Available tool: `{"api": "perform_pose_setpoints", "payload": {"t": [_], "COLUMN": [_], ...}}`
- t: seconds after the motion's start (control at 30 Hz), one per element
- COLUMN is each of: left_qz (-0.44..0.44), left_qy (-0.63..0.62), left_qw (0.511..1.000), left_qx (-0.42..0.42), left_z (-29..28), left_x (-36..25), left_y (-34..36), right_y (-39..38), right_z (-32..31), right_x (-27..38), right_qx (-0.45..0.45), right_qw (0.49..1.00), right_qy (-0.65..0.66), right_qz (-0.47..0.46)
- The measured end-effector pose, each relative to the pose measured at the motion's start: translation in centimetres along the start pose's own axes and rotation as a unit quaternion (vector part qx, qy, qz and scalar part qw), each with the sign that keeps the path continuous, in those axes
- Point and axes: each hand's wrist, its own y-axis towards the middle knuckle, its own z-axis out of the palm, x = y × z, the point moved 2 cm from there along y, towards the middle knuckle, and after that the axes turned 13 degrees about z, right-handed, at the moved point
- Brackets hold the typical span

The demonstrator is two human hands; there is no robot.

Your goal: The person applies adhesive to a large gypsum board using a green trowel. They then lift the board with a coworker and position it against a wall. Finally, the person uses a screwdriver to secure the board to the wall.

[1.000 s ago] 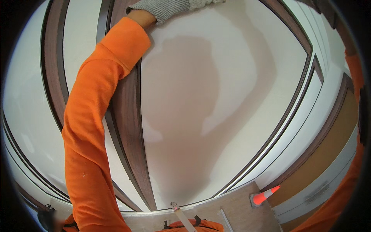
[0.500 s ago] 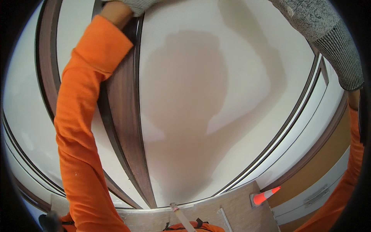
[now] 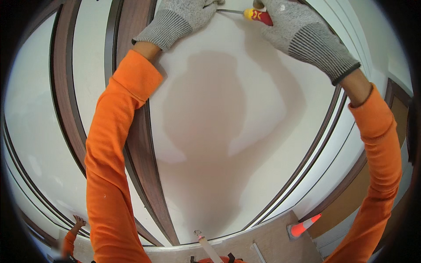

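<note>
My right hand (image 3: 294, 23), in a grey knit glove, grips a screwdriver (image 3: 258, 16) by its red and yellow handle. The thin metal shaft points left toward my left hand (image 3: 184, 15), gloved the same way. The left fingers are drawn together at the shaft's far end, near the top edge of the picture. Whether they pinch the shaft or some small part there cannot be made out. Both hands are raised in front of a glossy white panel (image 3: 272, 175), which carries the shadow of my head and arms. Dark brown wood trim (image 3: 144, 153) runs beside my left forearm.
An orange and white traffic cone (image 3: 305, 227) stands on the floor at lower right. Below me are a pale-handled tool (image 3: 209, 250) and a thin light strip (image 3: 258, 253). At lower left, another person's hand (image 3: 79, 220) in an orange sleeve reaches to the wall.
My right hand has come left and toward my left hand, bringing the screwdriver into sight. My left hand has shifted right and lower in view. Another person's arm now shows at lower left.
</note>
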Motion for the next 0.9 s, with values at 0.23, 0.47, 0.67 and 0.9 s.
{"api": "perform_pose_setpoints", "payload": {"t": [0.23,0.47,0.67,0.9], "left_qz": [-0.020,-0.038,-0.007,0.010], "left_qy": [0.002,-0.022,-0.006,-0.109], "left_qw": [0.991,0.997,0.999,0.981], "left_qx": [-0.131,-0.062,-0.044,0.162], "left_z": [-1.3,-2.5,-1.6,-4.0], "left_x": [0.9,0.8,1.3,-2.4], "left_y": [-0.6,-1.9,-1.3,1.3], "right_y": [0.5,0.0,-1.1,-0.6], "right_z": [-1.7,-1.2,-2.5,-3.9], "right_x": [-0.7,2.1,5.1,3.0], "right_qx": [-0.188,-0.213,-0.134,-0.155], "right_qw": [0.962,0.953,0.984,0.984], "right_qy": [-0.125,-0.169,-0.113,-0.027], "right_qz": [-0.154,-0.132,0.017,-0.077]}}
